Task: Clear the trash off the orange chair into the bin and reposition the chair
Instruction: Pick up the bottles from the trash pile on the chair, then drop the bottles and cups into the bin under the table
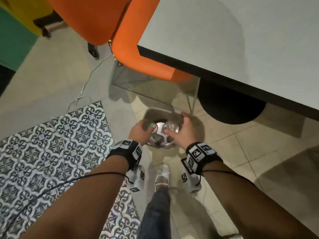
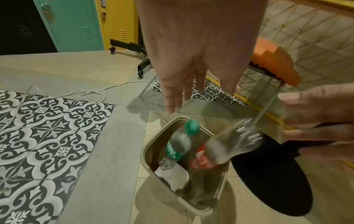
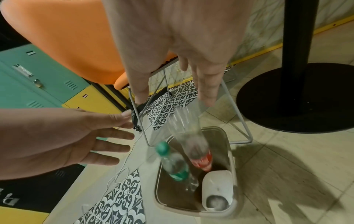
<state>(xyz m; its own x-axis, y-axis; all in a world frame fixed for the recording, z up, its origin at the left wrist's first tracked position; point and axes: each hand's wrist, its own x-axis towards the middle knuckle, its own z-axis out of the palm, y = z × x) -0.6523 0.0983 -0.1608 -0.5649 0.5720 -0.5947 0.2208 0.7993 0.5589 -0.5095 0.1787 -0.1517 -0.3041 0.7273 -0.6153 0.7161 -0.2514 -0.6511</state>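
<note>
Left hand (image 2: 193, 63), fingers spread wide, holding nothing, above the green-capped bottle (image 2: 179, 145) dropping into the bin (image 2: 151, 145). Red-labelled bottle (image 2: 220, 150) beside it, neck down. Right hand (image 3: 184, 50) likewise wide, empty. Orange chair (image 1: 134, 50) just beyond the bin, against the worktop (image 1: 241, 40).

Beige tiled floor (image 1: 241, 152). Patterned black-and-white tile patch (image 1: 51, 144) left of the hands. Grey tabletop (image 1: 241, 40) ahead right, on a black round pedestal base (image 3: 298, 98). Teal lockers (image 2: 76, 27), yellow lockers (image 2: 118, 22) beyond. White cable (image 2: 91, 92) loose on floor.
</note>
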